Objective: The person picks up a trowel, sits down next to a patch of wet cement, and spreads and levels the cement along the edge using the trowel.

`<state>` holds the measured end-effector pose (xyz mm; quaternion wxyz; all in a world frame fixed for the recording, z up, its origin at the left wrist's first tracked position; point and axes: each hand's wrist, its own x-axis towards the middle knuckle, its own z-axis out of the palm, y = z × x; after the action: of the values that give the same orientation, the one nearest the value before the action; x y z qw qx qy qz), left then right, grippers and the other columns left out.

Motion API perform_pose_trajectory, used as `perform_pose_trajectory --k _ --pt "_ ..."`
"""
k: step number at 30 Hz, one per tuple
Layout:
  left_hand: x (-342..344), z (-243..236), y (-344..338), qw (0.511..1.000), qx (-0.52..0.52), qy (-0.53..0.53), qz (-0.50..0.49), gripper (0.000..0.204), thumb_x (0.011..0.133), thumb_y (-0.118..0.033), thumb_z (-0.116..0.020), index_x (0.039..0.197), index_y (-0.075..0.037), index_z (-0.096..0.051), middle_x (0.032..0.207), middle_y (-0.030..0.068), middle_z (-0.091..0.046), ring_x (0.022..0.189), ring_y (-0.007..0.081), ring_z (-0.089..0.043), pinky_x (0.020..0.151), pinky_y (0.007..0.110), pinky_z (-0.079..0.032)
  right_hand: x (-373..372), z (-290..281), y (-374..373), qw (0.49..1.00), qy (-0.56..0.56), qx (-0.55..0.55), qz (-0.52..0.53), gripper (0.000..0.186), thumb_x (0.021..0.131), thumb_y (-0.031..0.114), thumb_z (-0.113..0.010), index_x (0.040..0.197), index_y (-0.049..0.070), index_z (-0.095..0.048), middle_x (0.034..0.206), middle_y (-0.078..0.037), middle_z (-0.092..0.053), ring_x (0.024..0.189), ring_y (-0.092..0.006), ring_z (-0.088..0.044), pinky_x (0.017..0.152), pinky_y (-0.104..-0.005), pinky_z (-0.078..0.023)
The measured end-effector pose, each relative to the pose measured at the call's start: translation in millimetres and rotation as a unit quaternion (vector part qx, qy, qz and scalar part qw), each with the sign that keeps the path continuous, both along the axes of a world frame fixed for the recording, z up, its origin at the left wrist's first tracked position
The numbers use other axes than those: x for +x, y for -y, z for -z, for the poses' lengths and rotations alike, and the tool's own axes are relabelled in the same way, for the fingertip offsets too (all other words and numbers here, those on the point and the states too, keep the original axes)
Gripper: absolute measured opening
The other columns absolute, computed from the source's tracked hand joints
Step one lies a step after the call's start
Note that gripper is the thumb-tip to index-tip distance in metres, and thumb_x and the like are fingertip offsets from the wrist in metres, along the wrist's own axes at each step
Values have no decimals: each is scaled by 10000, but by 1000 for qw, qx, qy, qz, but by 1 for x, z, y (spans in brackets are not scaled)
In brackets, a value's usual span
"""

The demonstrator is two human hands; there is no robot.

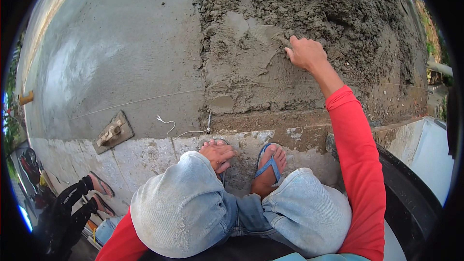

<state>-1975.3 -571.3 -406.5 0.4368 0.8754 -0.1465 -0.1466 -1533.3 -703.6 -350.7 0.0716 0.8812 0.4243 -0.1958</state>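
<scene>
Fingers [294,40] of your right hand [308,54] grip a smeared trowel [266,34] on wet mortar [241,63] — beyond and right of the float [114,132] — while your left hand [217,155], also right of the float, lies slack over your foot [220,142].

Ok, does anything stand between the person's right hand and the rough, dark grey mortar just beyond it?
Nothing visible does: the rough, dark grey mortar begins right by the right hand. The thin, pale string crosses on the person's side of the hand, outside that path.
</scene>
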Motion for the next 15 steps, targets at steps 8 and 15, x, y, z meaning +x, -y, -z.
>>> perform_pose_trajectory --k 8,15 --pt "-3 -5 -2 1000 20 -17 8 481 810 -180 -700 1271 -113 -577 1128 83 -623 1027 317 -629 886 420 -481 -39 -11 -14 998 -65 -15 -1 386 982 398 -591 1098 30 -612 971 -214 -738 952 -400 -717 860 -509 -560" --pt "-12 3 -6 1000 27 2 -8 464 792 -206 -648 1249 -126 -637 1061 85 -663 1009 310 -648 918 408 -466 4 -34 -5 970 -13 68 235 414 992 395 -590 1113 0 -617 1033 -230 -733 994 -411 -712 886 -521 -550"
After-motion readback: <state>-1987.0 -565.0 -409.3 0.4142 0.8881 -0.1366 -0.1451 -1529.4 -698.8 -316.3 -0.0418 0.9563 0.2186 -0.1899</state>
